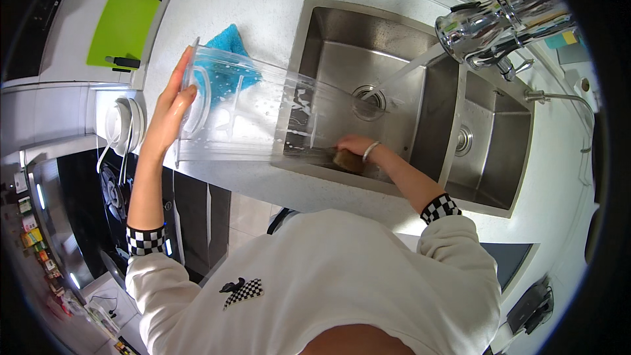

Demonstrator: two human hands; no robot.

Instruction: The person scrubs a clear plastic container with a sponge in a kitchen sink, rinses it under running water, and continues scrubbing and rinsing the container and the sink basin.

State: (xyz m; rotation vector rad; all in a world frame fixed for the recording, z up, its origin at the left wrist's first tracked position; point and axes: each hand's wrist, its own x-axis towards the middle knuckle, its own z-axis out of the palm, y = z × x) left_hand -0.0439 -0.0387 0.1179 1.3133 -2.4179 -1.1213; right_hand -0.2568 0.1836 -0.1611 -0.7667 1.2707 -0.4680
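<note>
My left hand (pixel 172 108) grips the handled end of a clear plastic drawer-like bin (pixel 246 123), wet and spotted with suds. The bin slants over the counter and the left part of the large steel sink basin (pixel 340 59). My right hand (pixel 352 147) holds a brownish sponge (pixel 349 161) at the bin's far lower edge, inside the basin. Water (pixel 406 69) runs from the chrome faucet (pixel 468 34) into the basin near the drain (pixel 368 102). A blue cloth (pixel 229 66) lies on the counter, partly seen through the bin.
A smaller sink basin (pixel 498 148) adjoins at the right, with a thin curved spout (pixel 562 96) beyond. White dishes (pixel 123 123) stand left of the counter, near a black gas hob (pixel 113 192). A green cutting board (pixel 125 22) is at the upper left.
</note>
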